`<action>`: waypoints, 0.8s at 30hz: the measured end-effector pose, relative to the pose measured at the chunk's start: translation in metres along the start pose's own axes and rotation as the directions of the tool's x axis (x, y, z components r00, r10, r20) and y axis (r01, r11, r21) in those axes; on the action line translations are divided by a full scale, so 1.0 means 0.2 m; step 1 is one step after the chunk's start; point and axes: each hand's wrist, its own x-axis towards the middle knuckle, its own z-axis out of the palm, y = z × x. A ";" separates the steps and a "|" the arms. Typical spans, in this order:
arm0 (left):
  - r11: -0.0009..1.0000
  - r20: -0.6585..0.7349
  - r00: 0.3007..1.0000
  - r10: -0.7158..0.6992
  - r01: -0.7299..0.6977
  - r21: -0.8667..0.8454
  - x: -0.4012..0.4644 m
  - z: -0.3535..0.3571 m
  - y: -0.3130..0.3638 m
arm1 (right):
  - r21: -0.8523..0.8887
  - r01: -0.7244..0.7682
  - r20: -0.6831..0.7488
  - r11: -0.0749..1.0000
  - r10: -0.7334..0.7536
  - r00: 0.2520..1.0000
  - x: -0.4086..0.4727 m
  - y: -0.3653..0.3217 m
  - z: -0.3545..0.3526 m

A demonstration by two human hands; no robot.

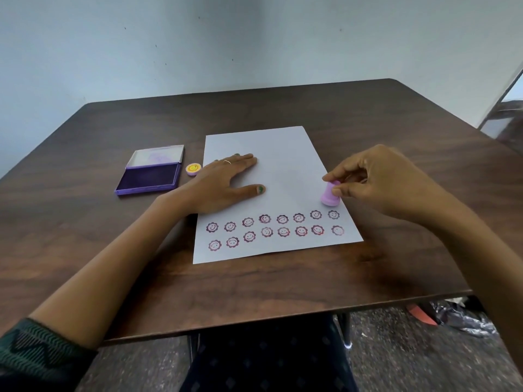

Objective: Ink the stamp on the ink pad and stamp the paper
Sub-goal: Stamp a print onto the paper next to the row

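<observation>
A white sheet of paper [283, 165] lies on the dark wooden bench [368, 123], a little turned, with its long side going away from the person. The right hand [379, 182] grasps a small lilac stamp [330, 195] by its top, between the thumb and the fingertips. The stamp stands on the paper near the right edge, slightly tilted, and its wide base touches the sheet just above the end of the upper row of prints.

The left hand [220, 185] is released and lies flat on the paper, palm down, fingers spread, pressing the left part of the sheet. There is a thin ring on one finger and the nails are painted dark green.

Two rows of prints [271, 230] run across the near part of the paper. Each print is a small flower shape with a smiling face, in a purple-red colour.

To the left of the paper, the ink pad [150, 179] lies open on the bench, with the dark violet pad facing up and the lid [157, 155] folded back behind it. Between the ink pad and the paper lies a small round cap [193, 168], pink with a yellow smiling face on top, just beside the left hand.
</observation>
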 end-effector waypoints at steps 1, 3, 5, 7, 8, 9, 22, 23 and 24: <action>1.000 0.001 1.000 0.000 0.000 -0.001 0.00 0.00 0.00 | -0.005 0.002 0.001 1.000 -0.002 1.000 0.00 0.00 0.00; 1.000 0.003 1.000 0.000 0.000 -0.002 0.00 0.00 0.00 | -0.014 0.006 0.001 1.000 -0.006 1.000 0.00 0.00 0.01; 1.000 -0.001 1.000 0.003 -0.003 0.000 0.00 0.00 0.00 | -0.019 0.010 -0.003 1.000 -0.010 1.000 0.00 0.00 0.01; 1.000 -0.004 1.000 0.004 -0.004 0.000 0.00 0.00 0.00 | -0.021 0.015 -0.008 1.000 -0.015 1.000 -0.01 0.00 0.01; 1.000 -0.004 1.000 0.004 -0.004 0.000 0.00 0.00 0.00 | -0.026 0.018 -0.007 1.000 -0.019 1.000 -0.01 -0.01 0.01; 1.000 -0.004 1.000 0.004 -0.004 0.000 0.00 0.00 0.00 | -0.030 0.024 -0.006 0.999 -0.024 1.000 -0.01 -0.01 0.02; 1.000 0.003 1.000 0.006 -0.006 -0.010 0.00 0.00 -0.01 | -0.114 0.094 -0.051 0.989 -0.101 0.994 -0.03 0.00 0.07; 1.000 0.001 1.000 0.006 -0.006 -0.010 0.00 0.00 0.00 | -0.114 0.092 -0.055 0.989 -0.099 0.994 -0.03 0.00 0.06; 1.000 0.000 1.000 0.006 -0.006 -0.012 0.00 0.00 0.00 | -0.109 0.090 -0.058 0.990 -0.097 0.994 -0.03 0.00 0.06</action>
